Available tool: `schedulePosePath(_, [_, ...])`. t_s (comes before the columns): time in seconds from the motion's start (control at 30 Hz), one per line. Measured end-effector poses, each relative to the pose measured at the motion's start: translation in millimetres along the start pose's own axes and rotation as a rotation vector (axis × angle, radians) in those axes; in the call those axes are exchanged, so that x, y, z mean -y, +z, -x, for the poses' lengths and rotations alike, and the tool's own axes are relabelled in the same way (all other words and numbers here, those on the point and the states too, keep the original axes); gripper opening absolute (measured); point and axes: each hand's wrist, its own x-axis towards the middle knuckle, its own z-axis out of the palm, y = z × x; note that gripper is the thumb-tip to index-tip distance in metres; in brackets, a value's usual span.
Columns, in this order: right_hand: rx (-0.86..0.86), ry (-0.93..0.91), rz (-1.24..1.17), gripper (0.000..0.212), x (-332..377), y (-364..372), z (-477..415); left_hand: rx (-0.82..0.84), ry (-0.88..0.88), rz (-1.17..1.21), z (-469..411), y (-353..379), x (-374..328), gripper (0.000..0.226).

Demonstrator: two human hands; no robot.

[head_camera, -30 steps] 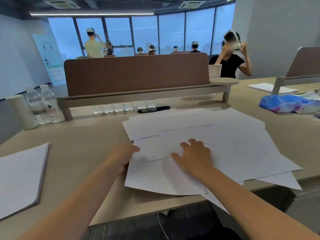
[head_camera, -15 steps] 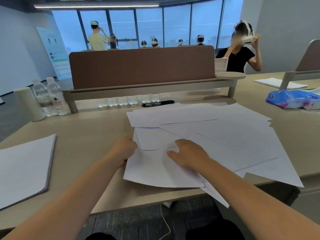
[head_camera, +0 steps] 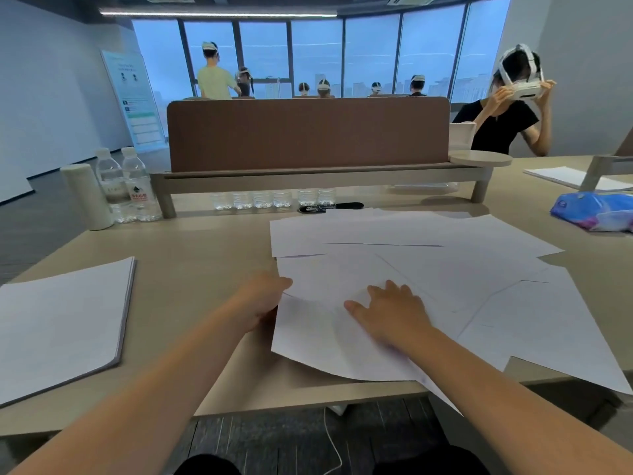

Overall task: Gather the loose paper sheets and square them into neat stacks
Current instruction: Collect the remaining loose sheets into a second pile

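Several loose white paper sheets (head_camera: 445, 269) lie fanned and overlapping across the beige desk (head_camera: 205, 255), some hanging over its front edge. My left hand (head_camera: 263, 299) grips the left edge of the nearest sheet (head_camera: 308, 341), fingers tucked under it so that the sheet bows upward. My right hand (head_camera: 390, 311) lies flat on top of the same sheets, fingers spread. A squared stack of white paper (head_camera: 58, 323) rests at the left of the desk, apart from both hands.
A brown divider panel (head_camera: 308, 132) on a shelf stands behind the sheets, with small clear bottles and a black object beneath. Two water bottles (head_camera: 133, 186) and a pale cylinder (head_camera: 85, 197) stand at back left. A blue packet (head_camera: 596, 210) lies at right. People sit beyond.
My left hand has taken hold of the nearest sheet's left edge and lifted it slightly. My right hand slid a little along the sheets. The camera view shifted left.
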Motion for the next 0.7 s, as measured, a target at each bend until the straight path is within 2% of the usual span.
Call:
schedulePosePath(0.3, [0.047, -0.313, -0.275, 0.047, 4.5, -0.1, 3.1, 0.004, -0.015, 0.051, -5.6, -1.3, 2.4, 0.024])
schedulePosePath(0.4, [-0.059, -0.228, -0.226, 0.055, 3.2, -2.7, -7.2, 0.003, -0.017, 0.041, -3.6, -3.7, 1.0, 0.023])
schedulePosePath(0.5, [-0.009, -0.108, -0.031, 0.071, 1.1, -1.6, -11.6, -0.008, -0.018, 0.045, -7.7, -4.8, 0.7, 0.026])
schedulePosePath(0.57, [0.03, -0.151, 0.0, 0.073, 1.9, 1.3, -9.1, -0.018, -0.013, 0.05, -9.9, -4.2, -1.1, 0.024])
schedulePosePath(0.7, [0.031, -0.259, -0.086, 0.062, 8.5, 0.0, -1.3, -0.045, -0.002, 0.041, -15.0, -5.3, -4.0, 0.027])
